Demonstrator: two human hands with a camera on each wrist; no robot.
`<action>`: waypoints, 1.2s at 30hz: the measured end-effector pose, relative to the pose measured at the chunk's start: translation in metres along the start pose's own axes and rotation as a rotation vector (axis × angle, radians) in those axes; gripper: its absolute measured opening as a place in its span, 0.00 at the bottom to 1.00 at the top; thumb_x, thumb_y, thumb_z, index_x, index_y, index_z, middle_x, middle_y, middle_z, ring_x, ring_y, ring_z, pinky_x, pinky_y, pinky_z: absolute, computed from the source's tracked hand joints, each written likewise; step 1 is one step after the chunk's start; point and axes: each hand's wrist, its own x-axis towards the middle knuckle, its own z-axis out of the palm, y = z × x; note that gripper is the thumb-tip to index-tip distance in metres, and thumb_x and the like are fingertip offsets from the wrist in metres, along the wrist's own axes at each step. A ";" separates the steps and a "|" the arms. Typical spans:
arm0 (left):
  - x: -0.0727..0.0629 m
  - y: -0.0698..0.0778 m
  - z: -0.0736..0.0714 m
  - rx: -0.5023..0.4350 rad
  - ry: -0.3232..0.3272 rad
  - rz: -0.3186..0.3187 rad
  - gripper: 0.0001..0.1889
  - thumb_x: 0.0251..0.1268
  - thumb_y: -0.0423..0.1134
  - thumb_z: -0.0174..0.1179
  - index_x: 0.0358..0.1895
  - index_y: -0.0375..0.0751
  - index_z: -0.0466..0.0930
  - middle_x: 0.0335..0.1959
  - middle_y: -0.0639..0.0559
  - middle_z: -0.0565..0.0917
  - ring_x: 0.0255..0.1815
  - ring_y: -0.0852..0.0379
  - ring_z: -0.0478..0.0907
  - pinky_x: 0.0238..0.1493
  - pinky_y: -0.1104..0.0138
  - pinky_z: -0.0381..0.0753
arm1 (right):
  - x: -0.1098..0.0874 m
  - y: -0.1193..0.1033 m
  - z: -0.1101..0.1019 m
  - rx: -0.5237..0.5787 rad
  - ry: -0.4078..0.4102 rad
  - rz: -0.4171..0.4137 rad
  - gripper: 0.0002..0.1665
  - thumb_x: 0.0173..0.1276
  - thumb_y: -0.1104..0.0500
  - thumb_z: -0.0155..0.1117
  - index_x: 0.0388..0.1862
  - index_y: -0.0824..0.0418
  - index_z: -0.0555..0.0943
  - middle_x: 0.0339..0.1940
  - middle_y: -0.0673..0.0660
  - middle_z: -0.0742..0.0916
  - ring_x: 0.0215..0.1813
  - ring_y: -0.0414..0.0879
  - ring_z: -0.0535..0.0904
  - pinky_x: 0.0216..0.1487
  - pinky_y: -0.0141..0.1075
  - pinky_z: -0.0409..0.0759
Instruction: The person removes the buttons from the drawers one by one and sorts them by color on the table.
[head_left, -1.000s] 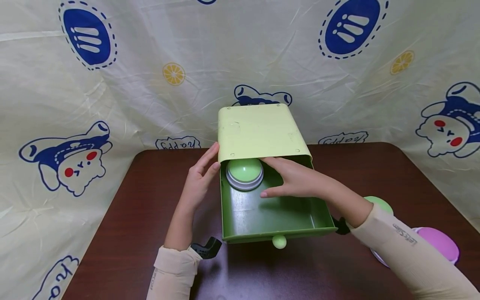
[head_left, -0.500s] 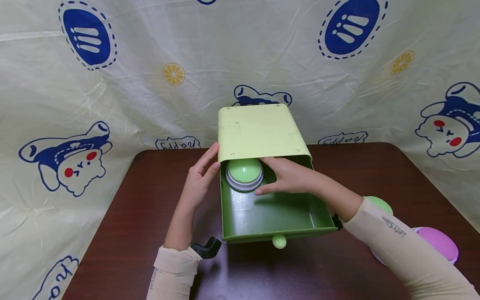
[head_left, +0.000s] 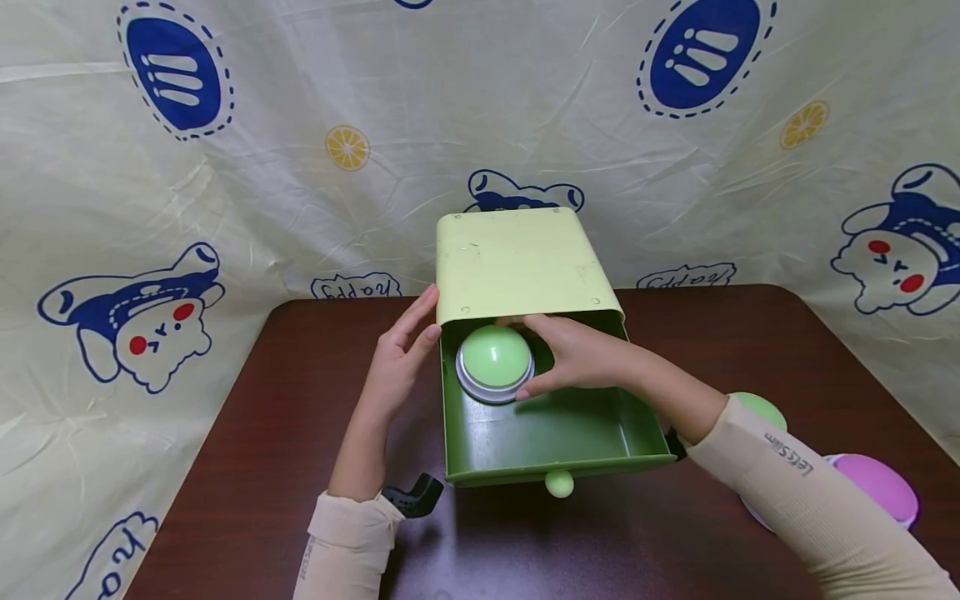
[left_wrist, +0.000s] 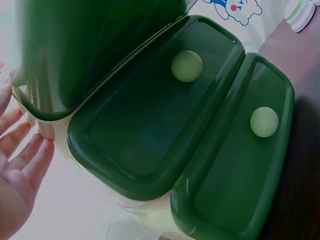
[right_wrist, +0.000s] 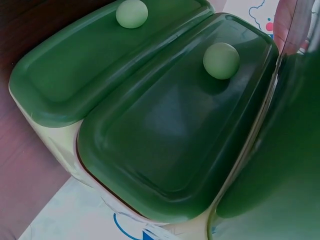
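Observation:
A small cream cabinet (head_left: 525, 262) stands on the table with its green top drawer (head_left: 555, 429) pulled out. Inside the drawer, near its back left, sits a round push button (head_left: 495, 357) with a light-green dome and a pale lilac base. My right hand (head_left: 588, 354) reaches in and grips it, the thumb at its near right edge and the other fingers partly hidden behind it. My left hand (head_left: 397, 350) rests with straight fingers against the cabinet's left side; in the left wrist view its fingers (left_wrist: 37, 160) lie along the cream wall.
Two lower drawers, a middle drawer (left_wrist: 145, 125) and a bottom drawer (left_wrist: 235, 175), are closed, each with a round knob. On the table's right lie a purple-topped button (head_left: 877, 487) and another green dome (head_left: 761, 408), partly covered by the right sleeve. A printed sheet (head_left: 285, 167) hangs behind.
My right hand's thumb has closed in on the green button, and the button has slid slightly towards me and to the right. The left hand has stayed in place.

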 end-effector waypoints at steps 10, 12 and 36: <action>0.000 0.001 0.000 0.004 -0.002 -0.008 0.24 0.64 0.30 0.51 0.64 0.33 0.62 0.66 0.47 0.62 0.66 0.63 0.55 0.63 0.66 0.54 | -0.005 -0.002 0.002 -0.045 -0.019 -0.103 0.44 0.44 0.43 0.73 0.58 0.59 0.66 0.54 0.50 0.74 0.56 0.41 0.67 0.58 0.38 0.65; 0.000 0.001 0.000 0.010 -0.003 -0.008 0.24 0.64 0.30 0.51 0.64 0.33 0.62 0.66 0.48 0.62 0.66 0.63 0.55 0.64 0.65 0.54 | -0.006 -0.003 0.003 -0.050 -0.029 -0.116 0.46 0.45 0.44 0.73 0.60 0.60 0.65 0.56 0.51 0.73 0.58 0.42 0.66 0.59 0.39 0.64; 0.000 0.000 0.001 0.017 0.000 0.010 0.24 0.65 0.30 0.51 0.64 0.33 0.62 0.65 0.45 0.62 0.66 0.62 0.55 0.64 0.60 0.54 | -0.008 -0.005 0.008 -0.079 -0.047 -0.216 0.45 0.46 0.45 0.72 0.60 0.60 0.66 0.55 0.50 0.73 0.54 0.41 0.67 0.54 0.36 0.69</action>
